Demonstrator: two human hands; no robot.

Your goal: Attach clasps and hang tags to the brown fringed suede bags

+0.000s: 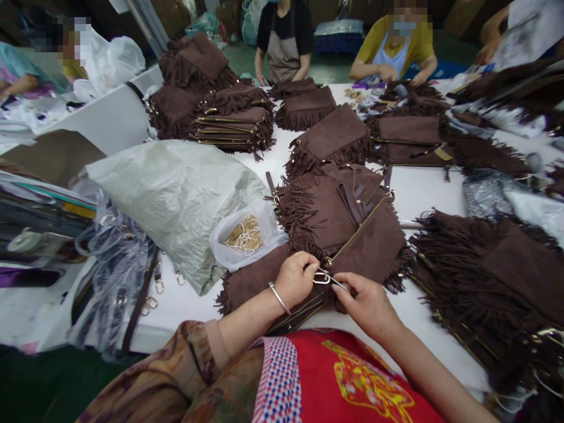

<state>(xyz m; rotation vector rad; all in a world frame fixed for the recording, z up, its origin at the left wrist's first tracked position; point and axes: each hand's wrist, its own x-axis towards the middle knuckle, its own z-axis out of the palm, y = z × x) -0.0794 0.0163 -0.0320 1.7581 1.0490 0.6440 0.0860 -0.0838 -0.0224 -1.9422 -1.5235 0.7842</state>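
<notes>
At the near side of the table (429,191), above a red apron (321,376), the person's left hand (297,281) pinches a metal clasp (321,282) between thumb and fingers, while the right hand (368,302) grips a slim piece (340,285) at the clasp's right side. The clasp is held up over brown fringed pouches (370,247). To the left lie loose metal rings (152,302) and plastic-wrapped straps (117,258). Just beyond the left hand, a white plastic bag (215,244) holds tan tags (242,232) with white strings, beside a pale crumpled sheet (176,182). Farther off stand stacked zipped pouches (233,126); across the table, a masked co-worker in yellow (365,50) handles brown material.
</notes>
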